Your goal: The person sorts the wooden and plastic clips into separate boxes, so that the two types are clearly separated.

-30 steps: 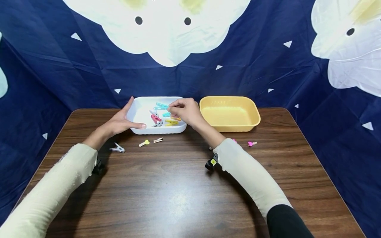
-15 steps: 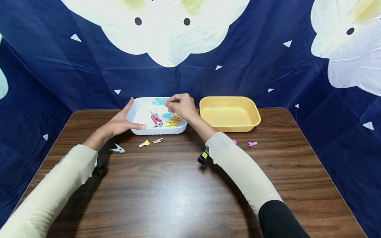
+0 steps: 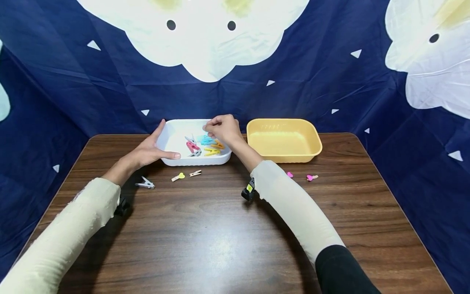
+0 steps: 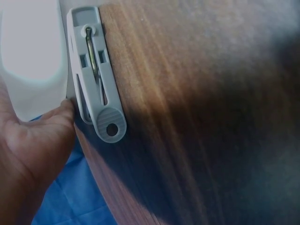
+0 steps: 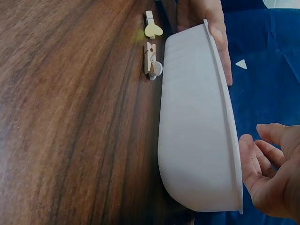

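Makeshift studio (blue cloth backdrop)

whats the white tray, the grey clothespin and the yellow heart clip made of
White tray: probably plastic; smooth, faint sheen, no visible joins.

Grey clothespin: likely matte plastic, with crisp molded-looking slots; its shiny, brassy spring looks metal.

Yellow heart clip: probably wood, judging by its pale, dull body; its flat heart could be painted wood or plastic.

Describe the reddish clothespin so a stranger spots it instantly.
At the far edge of the table, left of the yellow tray, stands the white tray. Near its middle lies the reddish clothespin. Beside it lie a gray clothespin and a blue clothespin; only this one is reddish.
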{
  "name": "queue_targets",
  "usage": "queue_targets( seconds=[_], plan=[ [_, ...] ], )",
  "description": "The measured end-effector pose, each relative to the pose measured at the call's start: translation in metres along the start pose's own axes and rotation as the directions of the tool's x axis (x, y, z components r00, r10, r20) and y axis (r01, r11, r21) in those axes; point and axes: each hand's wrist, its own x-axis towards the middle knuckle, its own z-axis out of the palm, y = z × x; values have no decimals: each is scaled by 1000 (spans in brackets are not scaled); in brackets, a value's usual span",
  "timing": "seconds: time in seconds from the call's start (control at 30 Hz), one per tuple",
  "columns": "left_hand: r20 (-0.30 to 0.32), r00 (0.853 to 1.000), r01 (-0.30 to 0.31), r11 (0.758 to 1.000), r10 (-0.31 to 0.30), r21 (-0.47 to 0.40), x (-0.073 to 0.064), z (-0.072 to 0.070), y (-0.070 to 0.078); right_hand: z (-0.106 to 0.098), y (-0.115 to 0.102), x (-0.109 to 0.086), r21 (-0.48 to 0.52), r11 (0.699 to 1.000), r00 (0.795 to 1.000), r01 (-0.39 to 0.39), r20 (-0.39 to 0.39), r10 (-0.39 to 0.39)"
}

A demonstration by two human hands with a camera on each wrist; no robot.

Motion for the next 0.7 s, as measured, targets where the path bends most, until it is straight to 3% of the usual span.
queue_targets(
  seconds=[0.2,0.4,0.7],
  plan=[
    [4,1000,-5,1000,5,-4,2,-1,-1,-4,2,-8,-22,1000,1000,-1,24,2],
    [9,1000,-6,999,6,-38,2,1,-2,-6,2,-23,0,999,996,50,73,-50],
    [10,1000,-9,998,10,-61,2,1,-1,0,-2,-52,58,986,968,153,190,-162]
  ],
)
